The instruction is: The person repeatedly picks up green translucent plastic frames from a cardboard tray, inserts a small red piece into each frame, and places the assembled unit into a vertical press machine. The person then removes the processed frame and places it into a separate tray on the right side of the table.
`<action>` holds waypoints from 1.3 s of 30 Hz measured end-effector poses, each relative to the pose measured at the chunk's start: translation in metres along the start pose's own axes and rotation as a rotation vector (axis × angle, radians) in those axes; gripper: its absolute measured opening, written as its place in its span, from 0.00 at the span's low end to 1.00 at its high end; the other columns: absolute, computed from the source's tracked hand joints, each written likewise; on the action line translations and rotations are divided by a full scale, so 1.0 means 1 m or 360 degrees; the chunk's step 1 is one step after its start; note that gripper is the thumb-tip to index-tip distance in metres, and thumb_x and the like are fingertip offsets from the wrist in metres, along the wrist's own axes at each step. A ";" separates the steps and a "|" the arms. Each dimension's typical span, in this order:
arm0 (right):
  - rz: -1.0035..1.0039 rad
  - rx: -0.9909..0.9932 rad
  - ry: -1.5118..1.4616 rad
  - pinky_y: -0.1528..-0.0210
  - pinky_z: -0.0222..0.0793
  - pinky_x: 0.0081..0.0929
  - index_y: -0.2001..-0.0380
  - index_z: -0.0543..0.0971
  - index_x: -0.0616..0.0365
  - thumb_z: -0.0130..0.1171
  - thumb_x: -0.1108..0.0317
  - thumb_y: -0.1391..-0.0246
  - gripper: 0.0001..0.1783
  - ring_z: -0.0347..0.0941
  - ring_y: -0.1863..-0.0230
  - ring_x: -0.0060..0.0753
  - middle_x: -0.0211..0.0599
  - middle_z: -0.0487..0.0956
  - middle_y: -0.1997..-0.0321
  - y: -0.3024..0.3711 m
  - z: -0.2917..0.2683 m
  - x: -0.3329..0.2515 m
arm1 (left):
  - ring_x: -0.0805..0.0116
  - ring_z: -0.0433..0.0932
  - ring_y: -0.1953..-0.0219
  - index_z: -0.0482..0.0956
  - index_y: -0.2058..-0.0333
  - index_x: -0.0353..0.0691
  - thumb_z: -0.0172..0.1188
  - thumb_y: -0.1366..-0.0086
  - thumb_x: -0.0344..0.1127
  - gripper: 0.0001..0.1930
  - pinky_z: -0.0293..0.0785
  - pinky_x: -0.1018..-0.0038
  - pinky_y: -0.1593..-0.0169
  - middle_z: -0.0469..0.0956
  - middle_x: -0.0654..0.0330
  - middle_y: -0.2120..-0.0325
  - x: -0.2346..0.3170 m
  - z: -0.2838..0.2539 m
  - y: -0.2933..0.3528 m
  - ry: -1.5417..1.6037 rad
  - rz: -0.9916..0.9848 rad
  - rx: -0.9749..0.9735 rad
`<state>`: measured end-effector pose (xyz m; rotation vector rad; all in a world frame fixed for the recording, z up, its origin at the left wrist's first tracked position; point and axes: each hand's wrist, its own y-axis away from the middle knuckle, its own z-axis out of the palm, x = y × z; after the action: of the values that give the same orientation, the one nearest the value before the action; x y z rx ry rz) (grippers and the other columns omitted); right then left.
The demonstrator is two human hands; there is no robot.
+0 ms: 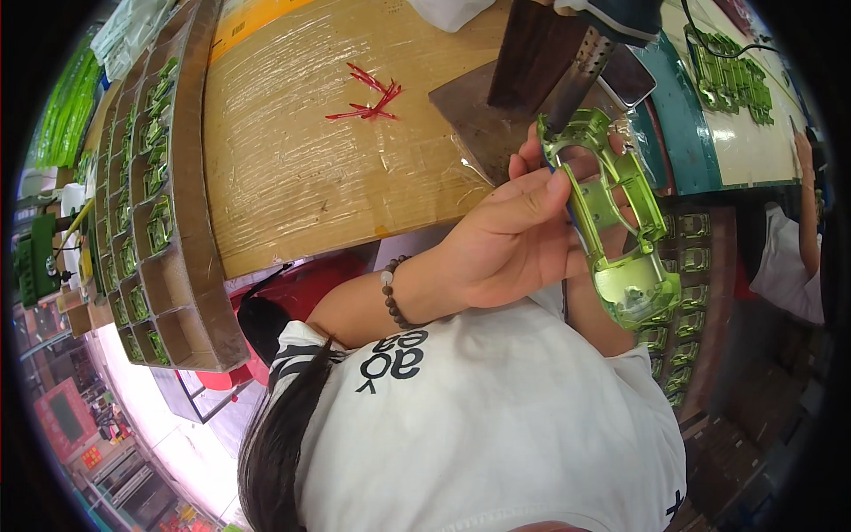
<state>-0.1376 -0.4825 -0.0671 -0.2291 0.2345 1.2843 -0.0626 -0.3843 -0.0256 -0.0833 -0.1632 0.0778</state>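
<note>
One green frame (612,266) is in hand, held up at the near edge of the bench, long axis running far to near. My left hand (510,226) grasps it by its left side, thumb on the rim; my right hand (628,215) is mostly hidden behind it, and I cannot tell how it grips. Appearance: glossy, bright green, elongated, cut through with openings, a rounded shell at the near end, a thin bluish line along the left edge. One bead bracelet (390,291) on my left wrist. One hot tool (587,66), perforated metal barrel, tip at the frame's far end. One phone (628,78) lies far right. Left, on the cardboard (292,151): one cluster of red slivers (377,99), overlapping, exact count not possible. Two compartmented trays of green parts: left tray (199,293), right tray (720,310). Far right: one group of stacked green frames (729,78), count unclear, and one co-worker's arm (807,213).
</note>
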 end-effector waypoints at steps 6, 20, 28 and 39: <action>-0.0098 0.0251 0.0699 0.44 0.62 0.28 0.46 0.64 0.55 0.33 0.37 0.44 0.36 0.65 0.49 0.35 0.37 0.70 0.50 0.004 0.001 -0.007 | 0.62 0.66 0.48 0.60 0.48 0.41 0.46 0.35 0.44 0.20 0.64 0.61 0.46 0.65 0.60 0.50 -0.001 0.000 0.001 0.0001 0.0022 0.0013; 0.0014 0.0169 0.0451 0.45 0.62 0.33 0.47 0.65 0.57 0.34 0.39 0.44 0.35 0.66 0.50 0.38 0.39 0.71 0.52 0.000 0.002 -0.011 | 0.55 0.58 0.42 0.45 0.39 0.45 0.42 0.34 0.46 0.30 0.61 0.63 0.44 0.56 0.51 0.44 0.003 -0.001 0.008 0.0082 -0.0065 -0.0026; 0.0135 0.0103 0.0040 0.52 0.68 0.31 0.50 0.68 0.60 0.33 0.43 0.42 0.32 0.69 0.54 0.38 0.45 0.72 0.53 0.010 -0.013 -0.001 | 0.56 0.59 0.42 0.49 0.40 0.44 0.42 0.35 0.48 0.28 0.58 0.60 0.42 0.59 0.51 0.45 0.006 -0.002 0.012 0.0092 -0.0053 0.0028; -0.0641 0.0505 0.1425 0.40 0.52 0.30 0.41 0.55 0.65 0.65 0.45 0.61 0.51 0.54 0.37 0.39 0.52 0.55 0.37 0.089 0.045 -0.003 | 0.69 0.67 0.49 0.62 0.50 0.40 0.47 0.35 0.44 0.19 0.64 0.65 0.44 0.67 0.61 0.52 -0.010 -0.002 0.009 -0.0243 -0.0405 0.0375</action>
<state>-0.2217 -0.4485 -0.0265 -0.5400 1.0890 0.6612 -0.0733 -0.3765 -0.0296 0.1792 -0.3146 -0.1513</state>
